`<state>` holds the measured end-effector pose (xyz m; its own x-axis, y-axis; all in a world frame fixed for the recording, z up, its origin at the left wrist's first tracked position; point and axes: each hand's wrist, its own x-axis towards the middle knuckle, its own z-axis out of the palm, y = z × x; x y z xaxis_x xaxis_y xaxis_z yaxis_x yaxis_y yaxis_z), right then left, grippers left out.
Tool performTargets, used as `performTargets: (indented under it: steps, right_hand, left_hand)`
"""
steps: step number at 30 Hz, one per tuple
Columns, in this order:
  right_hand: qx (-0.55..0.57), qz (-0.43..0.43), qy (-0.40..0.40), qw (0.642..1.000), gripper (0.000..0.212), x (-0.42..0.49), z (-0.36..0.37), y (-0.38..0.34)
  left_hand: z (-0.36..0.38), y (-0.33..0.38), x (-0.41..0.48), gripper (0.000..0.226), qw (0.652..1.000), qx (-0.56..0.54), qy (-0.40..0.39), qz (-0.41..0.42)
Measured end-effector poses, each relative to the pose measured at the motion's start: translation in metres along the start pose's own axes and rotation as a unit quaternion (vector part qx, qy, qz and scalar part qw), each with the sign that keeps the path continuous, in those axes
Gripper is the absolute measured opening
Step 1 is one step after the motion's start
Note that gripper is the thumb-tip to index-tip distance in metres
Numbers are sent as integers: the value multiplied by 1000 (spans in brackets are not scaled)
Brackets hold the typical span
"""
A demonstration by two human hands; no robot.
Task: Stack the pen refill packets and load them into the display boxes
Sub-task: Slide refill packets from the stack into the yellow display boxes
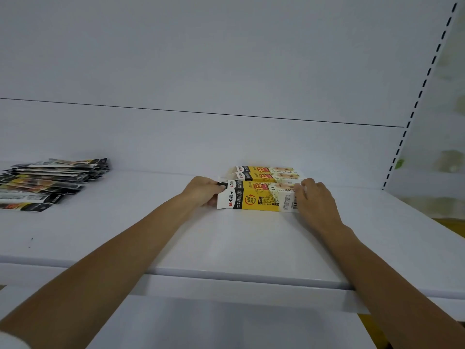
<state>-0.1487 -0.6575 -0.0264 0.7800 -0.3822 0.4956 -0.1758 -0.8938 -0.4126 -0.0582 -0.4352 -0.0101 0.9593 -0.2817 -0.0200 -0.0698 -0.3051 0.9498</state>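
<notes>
The nearest display box [256, 197] lies on its side towards the far right of the shelf. It is a long carton, white at its left end, then a black band with white lettering, then a broad yellow face with red and black print, and white again with a barcode at its right end. The left hand [203, 191] grips the box's left end, fingers curled round the edge, with a small black piece showing at the fingertips; what that piece is cannot be told. The right hand [315, 197] holds the right end, fingers bent over the top edge and partly covering the barcode. Just behind, touching or nearly so, lie two further display boxes [266, 172] of the same yellow, black and white print, set in a row one beyond the other towards the back. Well apart, at the far left, sits a pile of pen refill packets [47, 182], flat black and yellow sleeves fanned unevenly with their ends out of line. All of this rests on a plain white shelf [226, 243] with a rounded near edge. Behind rises a white back panel [201, 59], crossed by a thin dark seam [201, 112], and at the right stands a slotted upright [422, 91].
</notes>
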Motion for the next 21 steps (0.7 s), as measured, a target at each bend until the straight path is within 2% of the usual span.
performTargets:
  steps: [5,12,21]
  right_hand:
    - [-12,-12,3,1000,32,-3,-3,-3]
    - [1,20,-1,1000,35,-5,-2,-4]
    - [-10,-6,-6,1000,29,-5,-4,-6]
  left_hand:
    - [2,5,-5,13,996,-64,-39,-46]
    - [1,-4,-4,10,994,-46,95,17]
    - [3,2,7,11,993,-53,103,-32]
